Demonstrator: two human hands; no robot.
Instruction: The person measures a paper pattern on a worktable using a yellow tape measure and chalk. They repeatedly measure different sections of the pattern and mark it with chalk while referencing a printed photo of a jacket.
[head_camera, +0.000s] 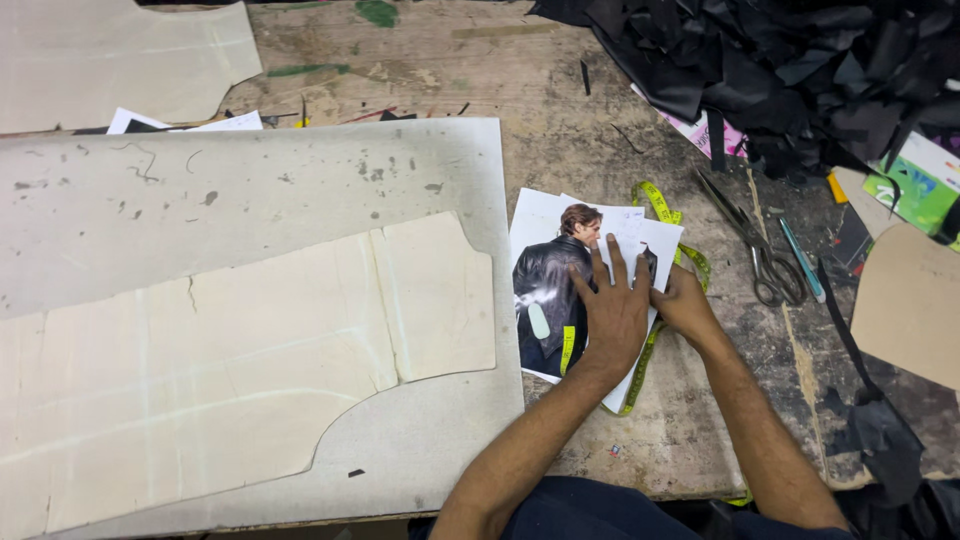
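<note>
Glossy printed photo sheet of dark leather jacket (545, 290) under my left hand (612, 315), fingers flat, spread, gripping nothing. Right hand (682, 303) at 3 o'clock, pinching sheet edge with yellow measuring tape (660, 205). Cream paper pattern piece (250, 370) at 9 o'clock, laid out; steel scissors (757, 250) at 2 o'clock, untouched.

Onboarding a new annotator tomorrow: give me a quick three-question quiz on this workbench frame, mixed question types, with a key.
1. True or false: the left hand lies flat on the printed photo of a person in a black jacket.
2. Which lies just right of the photo? A) a hammer B) scissors C) a stapler
3. Fill in: the yellow ______ loops around and under the photo near the right hand.

Key: 1 true; 2 B; 3 measuring tape. The cream paper pattern piece on the grey board is touched by neither hand.
</note>
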